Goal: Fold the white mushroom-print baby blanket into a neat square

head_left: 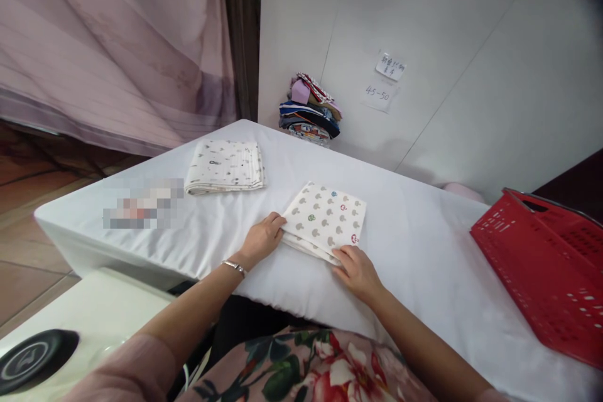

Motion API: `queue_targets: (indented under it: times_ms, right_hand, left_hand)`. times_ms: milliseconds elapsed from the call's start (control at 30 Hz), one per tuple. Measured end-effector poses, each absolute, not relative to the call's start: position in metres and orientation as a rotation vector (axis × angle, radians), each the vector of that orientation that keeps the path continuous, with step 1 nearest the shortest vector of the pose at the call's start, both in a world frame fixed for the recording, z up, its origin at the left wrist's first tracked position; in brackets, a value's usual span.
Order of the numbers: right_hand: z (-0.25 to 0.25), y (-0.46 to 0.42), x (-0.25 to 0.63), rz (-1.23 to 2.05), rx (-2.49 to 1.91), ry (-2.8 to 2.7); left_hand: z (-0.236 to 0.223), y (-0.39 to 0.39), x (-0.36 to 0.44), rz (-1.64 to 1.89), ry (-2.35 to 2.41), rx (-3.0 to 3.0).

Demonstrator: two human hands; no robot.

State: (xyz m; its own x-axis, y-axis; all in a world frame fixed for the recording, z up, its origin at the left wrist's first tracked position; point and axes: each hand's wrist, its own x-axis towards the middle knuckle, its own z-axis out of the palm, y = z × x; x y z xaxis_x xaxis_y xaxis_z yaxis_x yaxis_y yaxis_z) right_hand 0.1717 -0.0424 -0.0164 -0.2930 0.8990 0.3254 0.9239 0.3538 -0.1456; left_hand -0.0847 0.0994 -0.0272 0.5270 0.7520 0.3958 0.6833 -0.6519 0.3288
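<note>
A white cloth (325, 217) printed with grey mushroom shapes and a few coloured ones lies folded on the table in front of me. My left hand (264, 237) pinches its left corner, fingers closed over the edge. At the near right corner, my right hand (357, 270) grips the folded edge between thumb and fingers. Farther back and to the left, apart from both hands, rests another folded white cloth (226, 166) with small dark prints.
A red perforated basket (541, 264) stands at the table's right end. Stacked folded clothes (311, 110) sit beyond the far edge by the wall. A blurred patch (144, 204) covers something on the left. A black round device (38, 358) lies on a pale surface at lower left.
</note>
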Motion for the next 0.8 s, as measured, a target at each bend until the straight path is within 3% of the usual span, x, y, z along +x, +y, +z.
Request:
queue_targets:
  times_ms: [467,800]
  right_hand:
    - [-0.029,-0.054,0.183,-0.290,-1.651,-2.247]
    - [-0.025,-0.054,0.179,-0.295,-1.701,-2.206]
  left_hand:
    - [-0.025,0.098,-0.084,0.915,1.040,2.769]
    - [-0.006,0.096,-0.065,0.668,0.773,2.946]
